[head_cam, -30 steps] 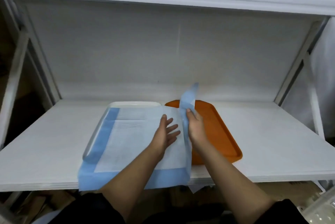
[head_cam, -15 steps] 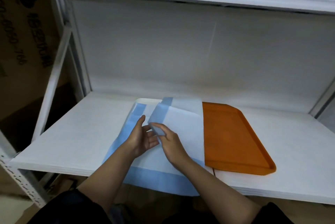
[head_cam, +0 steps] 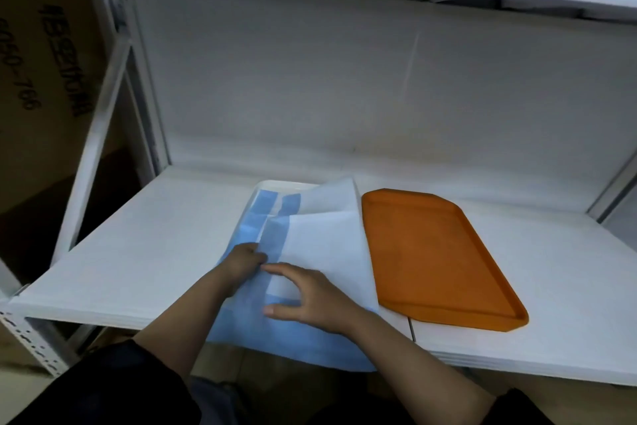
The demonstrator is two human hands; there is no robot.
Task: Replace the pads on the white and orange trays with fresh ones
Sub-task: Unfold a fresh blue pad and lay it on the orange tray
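Pad: a blue-bordered white pad lies over my white tray, its right part folded back over itself to the left, the near blue edge hanging over the shelf's front lip.
White tray: only its far left corner shows past the pad; the rest is covered.
Left hand: my left hand has its fingers curled into the fold at the pad's blue strip, gripping it there.
Right hand: my right hand rests on the pad with fingers spread and relaxed, thumb on the blue near edge, fingertips just beside my left hand.
Orange tray: the orange tray sits bare just right of the pad, angled on the shelf.
Shelf: white shelf board on a white metal rack.
Beyond: a cardboard box with dark print stands left of the rack.
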